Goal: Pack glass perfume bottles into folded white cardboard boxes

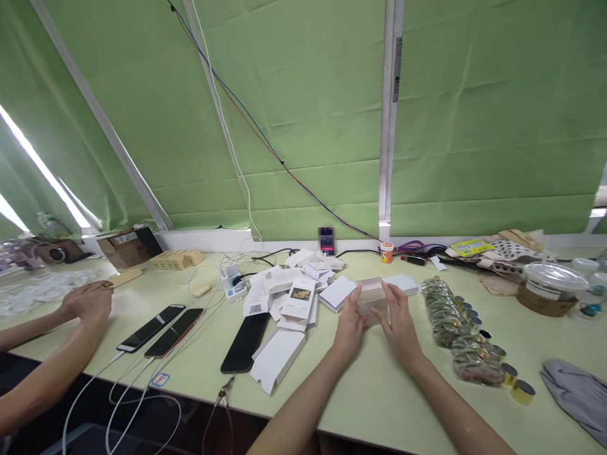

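Pale green table (389,392) under green blinds (303,114), hands on box (372,298).

Small box (371,298) under left hand (349,327) and right hand (399,323): thin card, matt, pale, smooth. Flattened cartons (277,357) near left: same white matt card, creased at folds. Phones (245,342): glossy black glass, reflective. Table (374,392): smooth pale green laminate, slight sheen. Packets (446,309) to the right: shiny clear film, crinkled. Far blinds (303,126): matt green fabric, visibly creased. Grey cloth (576,392) near right: soft, matt.
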Motion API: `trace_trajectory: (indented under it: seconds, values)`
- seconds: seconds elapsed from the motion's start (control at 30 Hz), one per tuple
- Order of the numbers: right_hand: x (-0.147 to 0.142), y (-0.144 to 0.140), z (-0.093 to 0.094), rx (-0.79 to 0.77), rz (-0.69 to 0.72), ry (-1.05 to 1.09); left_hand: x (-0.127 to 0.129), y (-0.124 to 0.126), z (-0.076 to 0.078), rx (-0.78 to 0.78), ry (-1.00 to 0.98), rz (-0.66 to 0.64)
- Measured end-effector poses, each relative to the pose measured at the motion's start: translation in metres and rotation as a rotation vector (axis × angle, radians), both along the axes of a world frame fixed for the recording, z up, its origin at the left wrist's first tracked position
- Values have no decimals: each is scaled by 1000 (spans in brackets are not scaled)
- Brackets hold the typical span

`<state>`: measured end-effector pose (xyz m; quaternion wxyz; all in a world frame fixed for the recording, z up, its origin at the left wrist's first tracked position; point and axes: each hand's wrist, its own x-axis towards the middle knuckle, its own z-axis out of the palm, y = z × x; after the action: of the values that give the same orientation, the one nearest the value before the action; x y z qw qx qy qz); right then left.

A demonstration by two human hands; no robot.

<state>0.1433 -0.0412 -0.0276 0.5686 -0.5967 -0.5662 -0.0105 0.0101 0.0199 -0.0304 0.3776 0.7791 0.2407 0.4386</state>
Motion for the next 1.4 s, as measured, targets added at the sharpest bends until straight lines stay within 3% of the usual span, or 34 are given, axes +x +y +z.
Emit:
trace_trajectory:
  seconds: [0.13, 0.47, 0.7, 0.87, 1.0, 1.13, 1.23, 1.4]
  values:
    - [-4, -2, 1, -30, -125, -209, 0, 2, -3, -65, -21, 0]
    - [-5, 2, -6, -45, -250, -208, 3, 10, -13, 6, 72, 28]
    - [-6, 3, -15, -192, -181, -45, 2, 10, -9, 56, 140, 51]
    - [-7, 3, -16, -163, -158, 58, 3, 13, -10, 35, 114, 36]
    - [-3, 8, -18, -86, -78, 275, 1, 20, -9, -31, 93, -2]
    - [9, 16, -28, -143, 68, 493, -1, 27, -9, -184, 48, -48]
    - [18, 20, -35, -185, 182, 514, -3, 27, -7, -291, 54, -70]
    - [25, 21, -37, -199, 243, 462, -6, 25, -1, -279, 86, -92]
